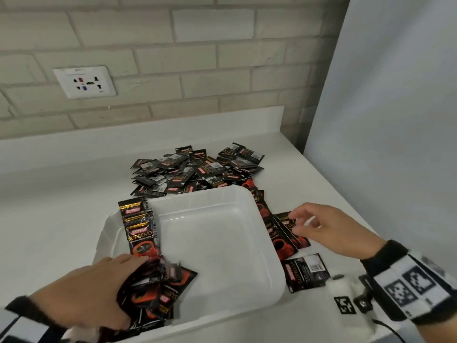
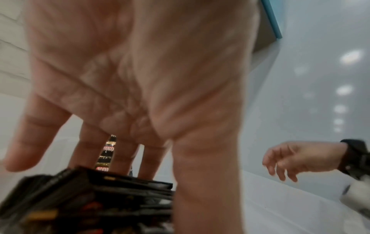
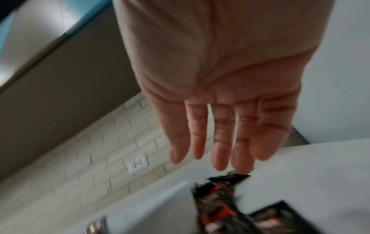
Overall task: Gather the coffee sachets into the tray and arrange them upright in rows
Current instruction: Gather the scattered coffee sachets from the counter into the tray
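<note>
Black-and-red foil coffee sachets point(image 1: 288, 233) beside the tray lie just under the fingers point(image 1: 298, 215) of the right hand point(image 1: 331, 229), which are loosely spread and hold nothing. The left hand point(image 1: 81, 290) rests with straight fingers on a loose bundle of sachets point(image 1: 153, 290) in the near-left corner of the translucent white plastic tray point(image 1: 222, 243); a short upright row point(image 1: 139, 229) leans on the left wall. Judged step: gathering, early; most sachets remain in a heap point(image 1: 195, 169) on the white table point(image 1: 61, 194) behind the tray. The next move calls for pinching the flat sachets off the table. A face-down sachet point(image 1: 306, 271) lies nearer. A wall socket point(image 1: 85, 81) sits behind; nothing obstructs.
</note>
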Available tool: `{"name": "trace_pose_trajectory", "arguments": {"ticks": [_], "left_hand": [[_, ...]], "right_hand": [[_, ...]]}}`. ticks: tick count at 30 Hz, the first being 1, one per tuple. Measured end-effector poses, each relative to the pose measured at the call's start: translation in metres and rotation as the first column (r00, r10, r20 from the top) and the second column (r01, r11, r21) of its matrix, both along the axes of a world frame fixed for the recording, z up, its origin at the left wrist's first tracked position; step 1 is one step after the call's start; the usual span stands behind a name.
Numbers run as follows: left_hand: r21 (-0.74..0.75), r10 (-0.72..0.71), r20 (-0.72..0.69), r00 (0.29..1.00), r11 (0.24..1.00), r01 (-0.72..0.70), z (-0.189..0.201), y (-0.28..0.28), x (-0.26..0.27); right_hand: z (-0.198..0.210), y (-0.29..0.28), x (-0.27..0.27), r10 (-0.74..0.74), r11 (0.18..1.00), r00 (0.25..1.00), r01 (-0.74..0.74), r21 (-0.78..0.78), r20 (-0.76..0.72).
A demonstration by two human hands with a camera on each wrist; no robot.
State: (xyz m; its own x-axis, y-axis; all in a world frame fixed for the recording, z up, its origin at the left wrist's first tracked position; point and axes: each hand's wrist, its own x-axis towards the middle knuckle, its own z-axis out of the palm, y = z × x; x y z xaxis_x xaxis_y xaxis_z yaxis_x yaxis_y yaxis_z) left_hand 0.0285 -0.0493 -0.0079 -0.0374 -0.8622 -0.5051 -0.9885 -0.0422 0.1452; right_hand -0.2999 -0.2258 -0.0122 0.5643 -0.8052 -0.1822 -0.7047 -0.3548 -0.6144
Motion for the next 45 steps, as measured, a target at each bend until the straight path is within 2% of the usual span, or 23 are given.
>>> {"name": "trace_pose_trajectory", "arguments": {"ticks": [3, 5, 8, 10, 12, 14, 18, 23, 30, 33, 36, 40, 43, 45], "left_hand": [[-0.037, 0.011, -0.005, 1.0, 0.999, -0.011, 0.001, 0.001, -0.001], [-0.138, 0.02, 0.047, 0.999, 0.99, -0.013, -0.002, 0.002, 0.003], [-0.244, 0.068, 0.104, 0.992, 0.969, -0.041, 0.0, 0.004, 0.004], [-0.304, 0.081, 0.078, 0.994, 0.951, -0.054, 0.006, 0.003, 0.0], [-0.346, 0.081, 0.038, 0.996, 0.936, -0.063, 0.01, 0.001, -0.006], [-0.37, 0.081, -0.031, 0.996, 0.925, -0.087, 0.015, -0.002, -0.016], [-0.413, 0.065, -0.195, 0.979, 0.9, -0.142, 0.022, -0.013, -0.039], [-0.441, 0.048, -0.326, 0.944, 0.876, -0.197, 0.017, -0.03, -0.054], [-0.441, 0.043, -0.487, 0.873, 0.85, -0.287, 0.009, -0.039, -0.068], [-0.359, 0.083, -0.626, 0.775, 0.852, -0.381, 0.006, -0.046, -0.072], [-0.27, 0.104, -0.777, 0.621, 0.836, -0.478, 0.011, -0.054, -0.081], [-0.082, 0.127, -0.926, 0.355, 0.851, -0.519, 0.016, -0.063, -0.1], [0.005, 0.165, -0.951, 0.263, 0.856, -0.517, 0.014, -0.068, -0.111], [0.042, 0.179, -0.963, 0.201, 0.837, -0.545, 0.009, -0.068, -0.112]], "right_hand": [[-0.019, -0.004, -0.005, 0.058, 0.998, 0.954, -0.056, 0.015, -0.293], [-0.028, -0.004, -0.005, 0.066, 0.997, 0.928, -0.047, 0.061, -0.366], [-0.036, -0.01, 0.004, -0.007, 0.995, 0.953, 0.037, 0.094, -0.302], [-0.039, -0.016, 0.015, -0.041, 0.995, 0.958, 0.064, 0.073, -0.284], [-0.044, -0.02, 0.026, -0.041, 0.996, 0.943, 0.063, 0.055, -0.331], [-0.047, -0.024, 0.033, -0.043, 0.995, 0.929, 0.072, 0.065, -0.367], [-0.045, -0.027, 0.037, -0.074, 0.978, 0.964, 0.12, 0.171, -0.257], [-0.048, -0.031, 0.041, -0.071, 0.976, 0.976, 0.11, 0.188, -0.206], [-0.038, -0.044, 0.017, -0.234, 0.929, 0.972, 0.229, 0.291, -0.017], [-0.021, -0.039, 0.009, -0.332, 0.918, 0.933, 0.286, 0.274, 0.141], [0.003, -0.024, 0.011, -0.371, 0.917, 0.876, 0.293, 0.27, 0.309], [0.028, 0.016, 0.029, -0.273, 0.933, 0.848, 0.118, 0.339, 0.455], [0.03, 0.042, 0.048, -0.161, 0.928, 0.824, -0.061, 0.367, 0.544], [0.022, 0.047, 0.055, -0.135, 0.922, 0.806, -0.11, 0.371, 0.576]]}}
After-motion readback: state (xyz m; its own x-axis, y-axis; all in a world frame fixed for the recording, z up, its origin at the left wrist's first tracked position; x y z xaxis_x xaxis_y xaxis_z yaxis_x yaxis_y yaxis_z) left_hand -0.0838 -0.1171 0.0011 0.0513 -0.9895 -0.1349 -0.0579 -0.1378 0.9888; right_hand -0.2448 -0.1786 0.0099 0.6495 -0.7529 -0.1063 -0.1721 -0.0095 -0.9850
